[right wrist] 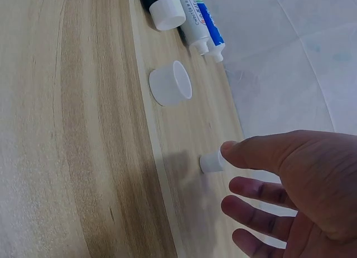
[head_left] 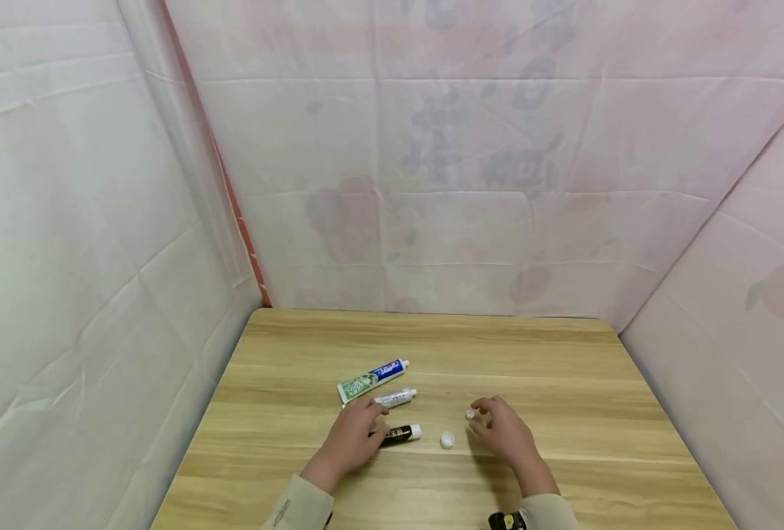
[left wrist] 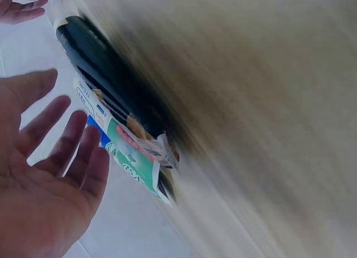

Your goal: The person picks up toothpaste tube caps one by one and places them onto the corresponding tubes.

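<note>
My left hand [head_left: 350, 438] hovers over the toothpaste tubes, fingers spread and loosely bent, with nothing in its grasp. Under it lies a black tube [left wrist: 106, 68] with a white cap [right wrist: 167, 14]. Beyond that are a slim white tube [head_left: 397, 398] and a green and blue tube [head_left: 372, 379], both showing bare narrow nozzles in the right wrist view. My right hand [head_left: 506, 436] is at a small white cap [right wrist: 211, 162] standing on the table, thumb tip overlapping its top. Its other fingers are relaxed. A wider white cap [right wrist: 170, 84] stands between the hands.
The wooden table [head_left: 551, 368] has pale cloth walls [head_left: 445, 147] at its back and sides. All three tubes lie left of the middle, nozzles pointing right. A dark band [head_left: 507, 521] shows at the right sleeve.
</note>
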Motion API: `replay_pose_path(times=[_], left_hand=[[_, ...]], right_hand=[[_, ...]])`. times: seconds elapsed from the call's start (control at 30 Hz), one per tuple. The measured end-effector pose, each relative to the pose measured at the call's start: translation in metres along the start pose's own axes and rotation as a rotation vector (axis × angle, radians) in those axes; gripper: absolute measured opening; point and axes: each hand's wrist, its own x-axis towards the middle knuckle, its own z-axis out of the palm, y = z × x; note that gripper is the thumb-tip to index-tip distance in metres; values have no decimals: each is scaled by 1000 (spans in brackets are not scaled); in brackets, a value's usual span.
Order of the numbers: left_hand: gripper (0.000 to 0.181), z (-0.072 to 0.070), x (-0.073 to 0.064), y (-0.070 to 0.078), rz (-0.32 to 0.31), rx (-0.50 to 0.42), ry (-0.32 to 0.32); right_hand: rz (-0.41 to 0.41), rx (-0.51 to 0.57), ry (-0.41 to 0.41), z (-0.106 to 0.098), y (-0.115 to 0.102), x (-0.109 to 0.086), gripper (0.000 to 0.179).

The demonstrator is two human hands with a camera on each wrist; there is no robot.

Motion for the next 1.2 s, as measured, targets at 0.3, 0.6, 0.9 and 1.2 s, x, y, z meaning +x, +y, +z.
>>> replay_pose_path(times=[0.3,0.6,0.9,1.2], left_hand=[[32,3,17,-2,42,87,119],[39,5,24,-5,-26,115,-2],[44,8,33,-11,-45,137,-44],[41,12,41,-13,-78,175,-81]], right_hand=[[-73,85,-17,5,-9,-6,23],[-135,72,-106,16,-20,-15,44],[-161,38,-126,28,-19,-12,38],[-213,35,-150,34,-15,-9,23]])
